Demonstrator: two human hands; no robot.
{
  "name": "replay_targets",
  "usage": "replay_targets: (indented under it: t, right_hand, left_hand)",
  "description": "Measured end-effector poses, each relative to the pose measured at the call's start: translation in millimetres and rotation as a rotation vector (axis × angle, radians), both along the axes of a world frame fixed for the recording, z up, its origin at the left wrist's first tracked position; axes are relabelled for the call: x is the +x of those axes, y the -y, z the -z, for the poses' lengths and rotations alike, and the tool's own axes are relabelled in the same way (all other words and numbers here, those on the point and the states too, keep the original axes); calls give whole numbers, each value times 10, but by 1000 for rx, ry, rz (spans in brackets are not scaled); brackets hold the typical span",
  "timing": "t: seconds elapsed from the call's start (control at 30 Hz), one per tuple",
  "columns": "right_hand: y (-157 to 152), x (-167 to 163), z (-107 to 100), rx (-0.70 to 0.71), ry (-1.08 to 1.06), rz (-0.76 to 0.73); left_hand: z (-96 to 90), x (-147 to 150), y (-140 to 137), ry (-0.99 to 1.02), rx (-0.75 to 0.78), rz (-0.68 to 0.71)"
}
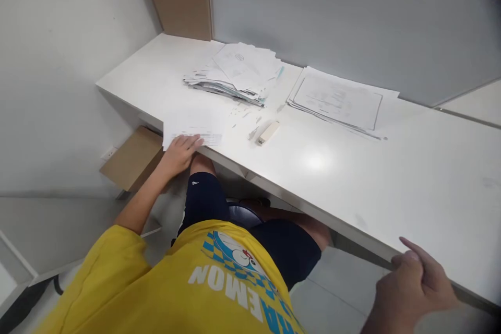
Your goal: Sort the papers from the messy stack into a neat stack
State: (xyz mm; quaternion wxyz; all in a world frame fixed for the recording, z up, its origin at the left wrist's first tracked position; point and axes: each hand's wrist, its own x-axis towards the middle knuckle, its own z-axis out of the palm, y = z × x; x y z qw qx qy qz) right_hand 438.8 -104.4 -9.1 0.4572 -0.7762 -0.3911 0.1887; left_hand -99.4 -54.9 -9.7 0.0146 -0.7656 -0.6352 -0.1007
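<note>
Directly under the left fingers (188, 142) lies printed paper (191, 126).

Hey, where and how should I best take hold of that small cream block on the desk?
Probably pinch the cream block at its middle, thumb and fingers on its two long sides, coming from above and the near side. It lies flat, long and narrow, on the desk; the loose paper pile and the neater stack lie behind it.

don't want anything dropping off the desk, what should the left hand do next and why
Probably slide the paper under the left hand inward: its corner juts past the front edge of the desk, and the fingers lie on it.
</note>
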Motion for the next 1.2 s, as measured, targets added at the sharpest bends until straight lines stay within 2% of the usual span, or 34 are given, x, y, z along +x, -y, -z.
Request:
replay_targets:
  t: [0.07, 0.1, 0.17, 0.2, 0.27, 0.33, 0.4, 0.47, 0.53, 0.63, 0.7, 0.77, 0.83, 0.97, 1.03, 1.1, 1.2]
  right_hand:
    - [-40, -163, 18, 110, 7, 61]
    - [-50, -267, 44, 117, -7, 28]
    - [-19, -527, 118, 37, -87, -164]
    - [20, -682, 155, 5, -147, -274]
    - [110, -1021, 201, -27, -333, -501]
    - [153, -1353, 177, -32, -595, -731]
    - [97, -1619, 86, 25, -806, -822]
    - [-44, -1792, -33, 85, -836, -761]
    - [-208, -1872, -124, 89, -735, -658]
    - [-376, -1878, -151, 33, -573, -573]
    - [-422, -1835, -120, 36, -494, -498]
    - [-440, -1759, -100, 82, -449, -422]
    - [-454, -1647, -125, 146, -438, -433]
    - [-465, -1346, -265, 244, -358, -563]
    - [-425, -1188, -315, 300, -220, -511]
    - [-347, -1059, -326, 390, -26, -433]
    - [-237, -957, -291, 594, 150, -424]
  left_hand:
    - [-11, -130, -33, 30, 97, -140]
    - [-34, -159, -46, 53, 157, -211]
    - [-98, -131, -27, 106, 284, -303]
    - [-131, -67, 13, 127, 330, -306]
    - [-167, 171, 142, 153, 373, -236]
    - [-140, 527, 288, 171, 363, -92]
    - [-47, 924, 392, 203, 364, 62]
    - [86, 1263, 425, 237, 349, 216]
    - [219, 1482, 393, 258, 308, 320]
    - [337, 1584, 279, 255, 279, 345]
    - [339, 1563, 195, 235, 280, 322]
    - [288, 1527, 113, 240, 268, 289]
    - [204, 1507, 26, 331, 277, 236]
    - [12, 1581, -169, 733, 314, 182]
    - [-70, 1696, -250, 936, 305, 173]
    - [-139, 1856, -306, 1079, 288, 108]
    - [-215, 2120, -382, 1160, 220, 46]
